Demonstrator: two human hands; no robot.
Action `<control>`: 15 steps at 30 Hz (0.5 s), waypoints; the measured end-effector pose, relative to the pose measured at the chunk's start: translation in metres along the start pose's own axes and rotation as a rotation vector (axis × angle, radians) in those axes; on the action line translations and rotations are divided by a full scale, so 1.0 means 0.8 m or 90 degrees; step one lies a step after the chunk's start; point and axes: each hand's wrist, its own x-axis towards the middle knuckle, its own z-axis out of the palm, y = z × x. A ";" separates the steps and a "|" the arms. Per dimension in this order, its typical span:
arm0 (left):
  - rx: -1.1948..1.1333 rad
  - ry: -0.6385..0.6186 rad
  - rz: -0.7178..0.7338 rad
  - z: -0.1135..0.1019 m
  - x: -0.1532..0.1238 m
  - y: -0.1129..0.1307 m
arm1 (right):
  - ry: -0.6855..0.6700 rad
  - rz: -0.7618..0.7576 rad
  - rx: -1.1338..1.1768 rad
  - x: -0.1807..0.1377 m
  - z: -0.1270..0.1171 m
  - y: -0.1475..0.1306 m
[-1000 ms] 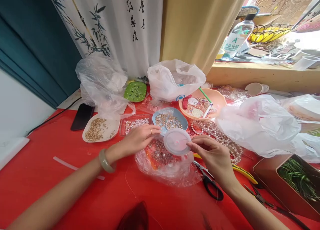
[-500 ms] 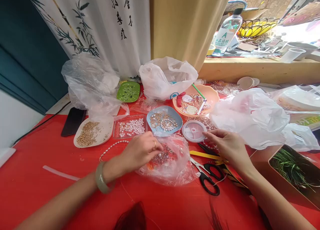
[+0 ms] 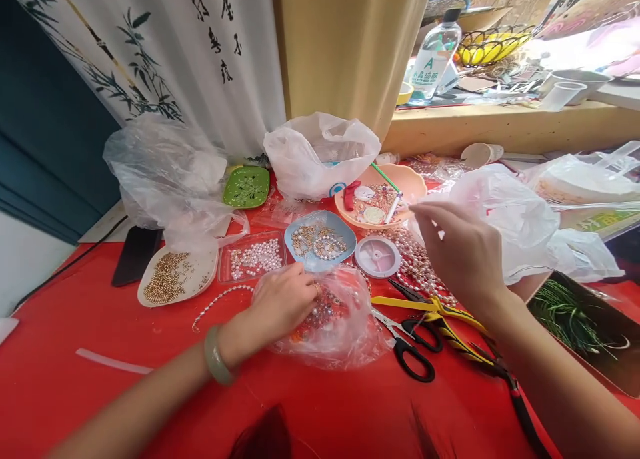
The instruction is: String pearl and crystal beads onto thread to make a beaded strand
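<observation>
My left hand, with a jade-green bangle on the wrist, rests at the edge of a clear plastic bag of mixed beads. Its fingers are curled together and the tips are hidden at the bag's opening. My right hand is raised above the strings of pearl beads, thumb and fingertips pinched together. Anything between them is too small to make out. Near it are a round clear spool, yellow-handled pliers and black-handled scissors. A short bead strand lies left of my left hand.
Behind the bag stand a blue dish, a clear tray of pearls, a dish of gold beads and a peach bowl. White plastic bags crowd the right, beside a box of green stems.
My right hand has lifted up and away from the spool, uncovering more pearl strings and the pliers. My left hand stays at the bag. The view has shifted slightly.
</observation>
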 end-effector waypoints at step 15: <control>-0.506 0.030 -0.188 -0.007 0.015 0.003 | -0.149 0.113 0.433 -0.013 0.004 -0.066</control>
